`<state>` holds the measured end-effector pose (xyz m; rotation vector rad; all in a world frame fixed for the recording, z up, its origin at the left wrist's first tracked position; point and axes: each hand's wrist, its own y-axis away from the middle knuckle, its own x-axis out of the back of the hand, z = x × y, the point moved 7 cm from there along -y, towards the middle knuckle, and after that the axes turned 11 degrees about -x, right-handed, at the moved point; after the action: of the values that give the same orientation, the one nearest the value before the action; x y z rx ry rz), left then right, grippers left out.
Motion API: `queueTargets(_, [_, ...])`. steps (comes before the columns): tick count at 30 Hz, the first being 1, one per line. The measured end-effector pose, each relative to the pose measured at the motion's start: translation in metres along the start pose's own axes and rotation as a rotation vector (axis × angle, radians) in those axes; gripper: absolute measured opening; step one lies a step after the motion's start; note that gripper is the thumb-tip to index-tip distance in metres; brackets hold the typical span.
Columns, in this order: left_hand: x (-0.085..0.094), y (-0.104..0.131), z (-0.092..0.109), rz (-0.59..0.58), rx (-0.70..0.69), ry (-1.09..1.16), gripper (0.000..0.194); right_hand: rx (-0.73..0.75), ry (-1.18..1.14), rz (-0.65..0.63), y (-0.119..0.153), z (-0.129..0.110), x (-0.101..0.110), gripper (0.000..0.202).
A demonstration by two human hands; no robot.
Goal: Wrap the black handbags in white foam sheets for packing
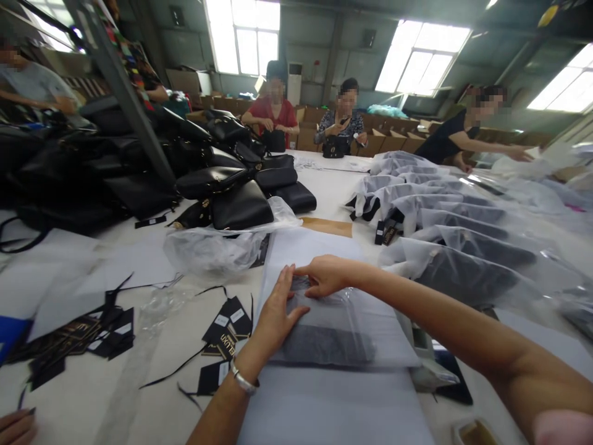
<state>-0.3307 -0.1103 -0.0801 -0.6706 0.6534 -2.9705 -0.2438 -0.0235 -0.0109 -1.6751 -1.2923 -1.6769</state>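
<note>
A dark flat item in a clear plastic bag (324,337) lies on a stack of white sheets (333,402) in front of me. My left hand (277,309) rests on the bag's left edge, fingers stretched forward and thumb apart, with a silver bracelet on the wrist. Reaching in from the right, my right hand (324,276) touches the bag's upper part, its index finger pointing left to my left fingertips and the other fingers curled. Whether it pinches the plastic is too small to tell. Black tags (227,327) with cords lie left of my left wrist.
Black handbags (241,207) are piled at the back left. White-wrapped bags (463,247) stand in a row on the right. Crumpled plastic (213,250) lies behind my left hand. Several people sit or stand across the table, and another person's hand (17,426) shows at the lower left.
</note>
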Motion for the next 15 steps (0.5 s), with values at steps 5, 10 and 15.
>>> queueTargets(5, [0.001,0.002,-0.001,0.021,-0.004,0.055,0.091,-0.183,0.196,0.021,-0.006,0.020,0.001,0.094])
queueTargets(10, [0.001,0.002,0.000,0.012,0.000,0.038,0.085,-0.379,0.069,0.149,0.018,0.048,0.003,0.075])
queueTargets(15, [0.004,0.004,0.008,-0.055,-0.061,-0.114,0.061,-0.424,-0.053,0.445,0.072,0.035,-0.006,0.039])
